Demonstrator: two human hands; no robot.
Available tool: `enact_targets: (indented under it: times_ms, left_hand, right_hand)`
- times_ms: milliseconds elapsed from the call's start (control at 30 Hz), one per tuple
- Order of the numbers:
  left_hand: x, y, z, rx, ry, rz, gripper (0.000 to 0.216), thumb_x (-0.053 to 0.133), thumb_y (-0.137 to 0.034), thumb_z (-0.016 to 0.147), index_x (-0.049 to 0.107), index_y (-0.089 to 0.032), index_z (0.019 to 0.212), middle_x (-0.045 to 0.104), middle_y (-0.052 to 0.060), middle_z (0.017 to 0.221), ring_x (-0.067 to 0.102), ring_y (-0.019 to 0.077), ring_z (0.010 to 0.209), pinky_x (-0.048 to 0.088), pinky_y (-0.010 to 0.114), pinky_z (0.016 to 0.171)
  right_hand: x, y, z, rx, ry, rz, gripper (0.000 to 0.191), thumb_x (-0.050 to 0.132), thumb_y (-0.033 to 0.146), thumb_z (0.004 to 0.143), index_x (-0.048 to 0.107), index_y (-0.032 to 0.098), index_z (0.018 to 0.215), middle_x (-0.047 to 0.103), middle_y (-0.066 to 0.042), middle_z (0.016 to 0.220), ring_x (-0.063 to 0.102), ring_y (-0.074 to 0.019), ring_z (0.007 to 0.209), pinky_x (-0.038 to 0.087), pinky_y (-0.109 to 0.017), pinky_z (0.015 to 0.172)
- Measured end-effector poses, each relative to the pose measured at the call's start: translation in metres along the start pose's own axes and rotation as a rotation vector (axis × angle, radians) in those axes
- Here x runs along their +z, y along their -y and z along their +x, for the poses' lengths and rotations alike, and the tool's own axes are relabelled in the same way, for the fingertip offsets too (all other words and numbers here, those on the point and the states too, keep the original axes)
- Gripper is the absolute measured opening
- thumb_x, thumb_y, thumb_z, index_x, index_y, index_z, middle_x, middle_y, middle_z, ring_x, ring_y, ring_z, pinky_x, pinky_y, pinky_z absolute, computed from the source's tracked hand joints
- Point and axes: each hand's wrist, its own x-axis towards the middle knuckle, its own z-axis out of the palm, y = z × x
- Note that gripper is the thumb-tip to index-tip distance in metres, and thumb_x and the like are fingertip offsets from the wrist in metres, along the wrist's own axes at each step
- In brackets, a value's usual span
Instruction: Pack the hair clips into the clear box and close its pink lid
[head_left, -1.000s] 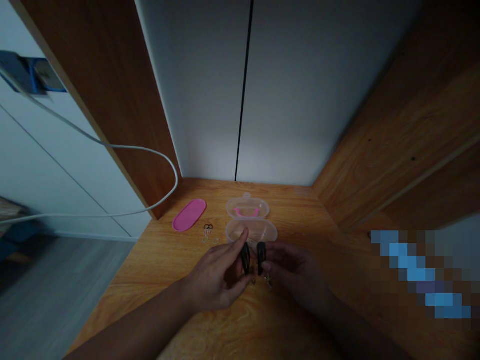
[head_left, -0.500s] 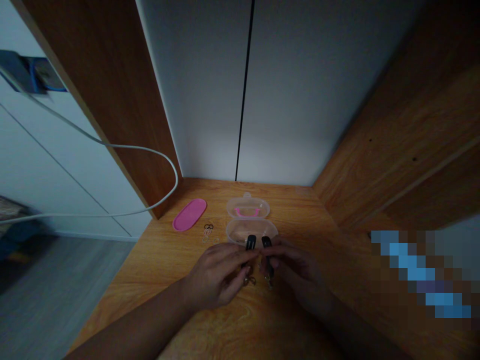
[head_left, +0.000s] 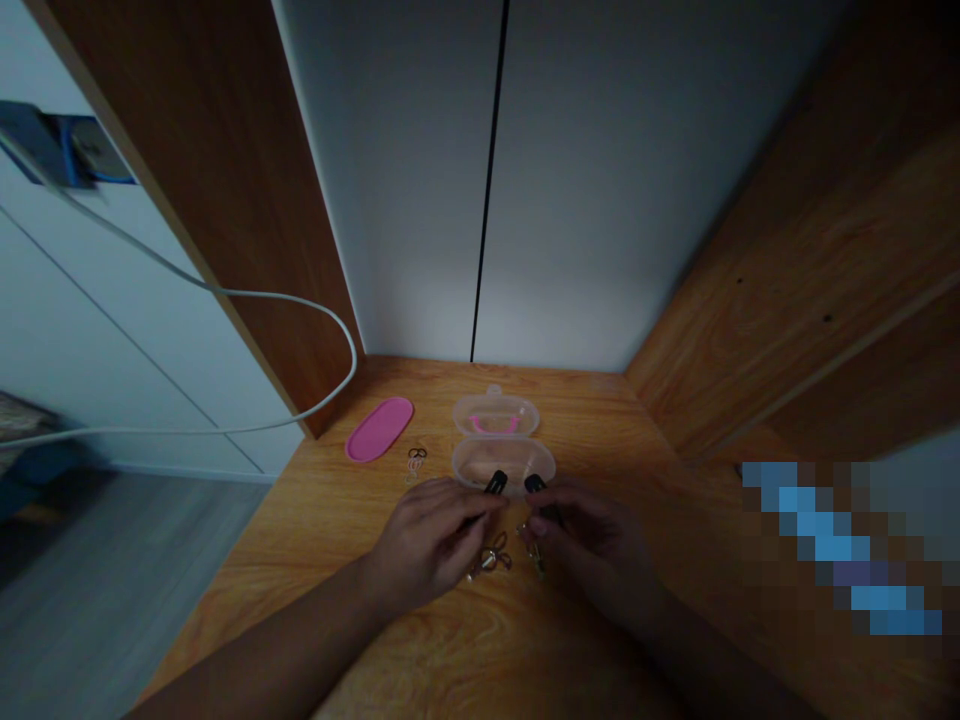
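Observation:
My left hand (head_left: 435, 535) is closed, pinching a slim black hair clip (head_left: 496, 483) between thumb and fingers; its far end sticks up past the fingertips. A second black hair clip (head_left: 534, 484) is gripped in my right hand (head_left: 592, 535), partly covered by the fingers. The hands are apart, just in front of an open clear plastic case (head_left: 469, 462). Below my left fingers lie brown loops with shiny bits (head_left: 495, 555). A small gold-coloured metal piece (head_left: 535, 556) shows below my right fingertips; whether they touch it I cannot tell.
A pink oval tray (head_left: 379, 430) lies at the back left of the wooden table (head_left: 450, 650). Several small dark and pale rings (head_left: 416, 460) rest beside it. The case's raised lid has a pink handle (head_left: 495, 427). A white cable (head_left: 352, 350) hangs at the left.
The left clip has tilted to the right and the right clip now leans more to the left. My left fingers have shifted, uncovering more of the brown loops on the table.

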Motion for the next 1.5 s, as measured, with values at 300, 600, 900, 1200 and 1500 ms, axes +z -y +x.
enact_targets:
  times_ms: [300, 600, 900, 1200, 1500]
  left_hand:
    - [-0.001, 0.003, 0.001, 0.068, 0.012, 0.002, 0.029, 0.060, -0.012, 0.090, 0.065, -0.018, 0.118, 0.076, 0.006, 0.086, 0.068, 0.0175, 0.073, 0.055, 0.032, 0.068]
    - [-0.003, -0.007, 0.009, 0.061, -0.025, -0.009, 0.024, 0.058, -0.012, 0.087, 0.070, -0.018, 0.107, 0.070, 0.005, 0.074, 0.062, 0.0158, 0.064, 0.050, 0.029, 0.061]
    - [-0.001, -0.005, 0.005, 0.026, -0.073, -0.088, 0.018, 0.064, -0.006, 0.081, 0.066, -0.016, 0.095, 0.073, 0.007, 0.077, 0.067, 0.0176, 0.068, 0.054, 0.030, 0.063]
    - [-0.003, -0.001, 0.002, -0.025, 0.007, -0.107, 0.023, 0.063, -0.009, 0.086, 0.063, -0.018, 0.106, 0.076, 0.007, 0.091, 0.070, 0.0181, 0.079, 0.057, 0.032, 0.073]
    - [-0.006, -0.003, 0.007, 0.095, -0.078, -0.068, 0.015, 0.064, -0.009, 0.085, 0.067, -0.017, 0.097, 0.070, 0.008, 0.089, 0.067, 0.0189, 0.085, 0.054, 0.032, 0.073]
  right_hand:
    - [-0.006, -0.005, -0.005, -0.033, 0.062, -0.093, 0.031, 0.071, 0.022, 0.086, 0.071, 0.029, 0.117, 0.076, -0.005, 0.091, 0.070, -0.0183, 0.077, 0.058, -0.032, 0.071]
    - [-0.009, 0.004, -0.005, 0.005, 0.152, -0.115, 0.032, 0.046, 0.033, 0.102, 0.064, 0.024, 0.127, 0.075, -0.005, 0.082, 0.071, -0.0177, 0.074, 0.058, -0.030, 0.065]
    - [-0.005, 0.002, -0.004, 0.165, 0.097, 0.078, 0.022, 0.053, 0.042, 0.099, 0.061, 0.021, 0.103, 0.072, -0.005, 0.084, 0.067, -0.0172, 0.074, 0.055, -0.029, 0.067]
    - [-0.001, 0.009, 0.004, -0.012, 0.236, -0.007, 0.007, 0.069, 0.030, 0.089, 0.075, 0.026, 0.090, 0.064, -0.004, 0.093, 0.063, -0.0176, 0.089, 0.051, -0.032, 0.082]
    - [-0.002, 0.012, 0.000, -0.041, 0.219, 0.041, 0.011, 0.079, 0.020, 0.080, 0.080, 0.029, 0.086, 0.071, -0.002, 0.079, 0.066, -0.0134, 0.072, 0.052, -0.024, 0.065]
